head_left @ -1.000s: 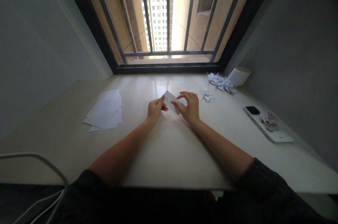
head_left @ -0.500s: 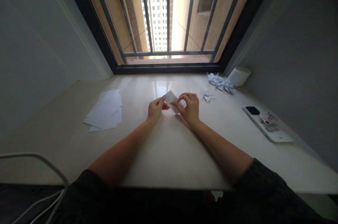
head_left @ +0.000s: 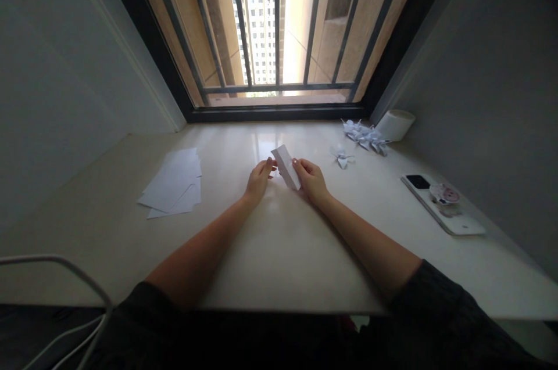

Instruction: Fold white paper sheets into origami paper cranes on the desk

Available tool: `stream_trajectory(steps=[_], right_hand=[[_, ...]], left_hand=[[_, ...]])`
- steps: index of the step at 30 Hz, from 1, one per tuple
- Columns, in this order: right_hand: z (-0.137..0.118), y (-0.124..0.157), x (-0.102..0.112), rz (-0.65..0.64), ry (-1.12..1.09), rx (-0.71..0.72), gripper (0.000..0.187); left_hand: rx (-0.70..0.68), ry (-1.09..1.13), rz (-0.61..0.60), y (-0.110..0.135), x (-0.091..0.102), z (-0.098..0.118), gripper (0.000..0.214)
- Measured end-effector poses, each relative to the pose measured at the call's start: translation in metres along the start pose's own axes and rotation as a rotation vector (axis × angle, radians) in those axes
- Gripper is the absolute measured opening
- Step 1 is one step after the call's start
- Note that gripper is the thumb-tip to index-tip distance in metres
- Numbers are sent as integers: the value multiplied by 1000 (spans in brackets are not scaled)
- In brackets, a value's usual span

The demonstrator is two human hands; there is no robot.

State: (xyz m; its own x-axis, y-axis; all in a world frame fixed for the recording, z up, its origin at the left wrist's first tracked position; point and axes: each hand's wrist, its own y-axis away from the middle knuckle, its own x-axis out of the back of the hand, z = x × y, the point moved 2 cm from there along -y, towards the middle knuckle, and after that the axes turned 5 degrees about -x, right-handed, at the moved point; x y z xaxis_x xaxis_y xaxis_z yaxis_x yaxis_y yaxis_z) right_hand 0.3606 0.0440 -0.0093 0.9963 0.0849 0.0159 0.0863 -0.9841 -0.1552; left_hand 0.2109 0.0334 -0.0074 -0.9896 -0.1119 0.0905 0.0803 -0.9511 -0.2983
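The head view shows the small white paper (head_left: pixel 286 166) turned and narrowed: half a second ago it looked like a broad diamond with both hands on it, and now it stands as a slim, slanting strip with what looks like a crease along it. That suggests it has been flipped or folded over, its hold passing mostly to the right hand (head_left: pixel 312 180). The right grip pinches the paper's right edge between thumb and fingers, so the strip leans out to the left of that grip, above the table (head_left: pixel 279 254). The left hand (head_left: pixel 258 179) sits just beside the strip's left edge, fingers loosely curled; whether its grip is parted or catches the edge, I cannot tell. Beyond the right hand lies a folded paper shape (head_left: pixel 342 157); loose sheets (head_left: pixel 174 181) lie well apart to the left.
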Motion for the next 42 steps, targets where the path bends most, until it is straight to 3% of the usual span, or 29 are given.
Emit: stream_trajectory(steps=[4,8,11,17,22,27,38,42], right_hand=[[2,-3,3,61,-76,-31,46],[7,-8,13,236,-89,-51,50],[7,-11,17,289,-115,-61,48],[2,-11,14,173,-335,-121,40],[-6,-4,6,6,-317,-85,33],[-14,1,-3,-103,-346,24,48],[3,-10,9,161,-469,-75,39],[-1,-10,10,92,-501,-49,35]], left_hand=[[-57,-67,-7,1,1,4,37],[-29,-64,24,2,1,9,37],[-25,-50,24,3,0,11,39],[6,29,139,2,3,11,36],[-1,99,220,0,6,10,36],[10,107,221,1,7,9,37],[-3,52,-5,6,-2,15,37],[71,174,86,2,2,10,49]])
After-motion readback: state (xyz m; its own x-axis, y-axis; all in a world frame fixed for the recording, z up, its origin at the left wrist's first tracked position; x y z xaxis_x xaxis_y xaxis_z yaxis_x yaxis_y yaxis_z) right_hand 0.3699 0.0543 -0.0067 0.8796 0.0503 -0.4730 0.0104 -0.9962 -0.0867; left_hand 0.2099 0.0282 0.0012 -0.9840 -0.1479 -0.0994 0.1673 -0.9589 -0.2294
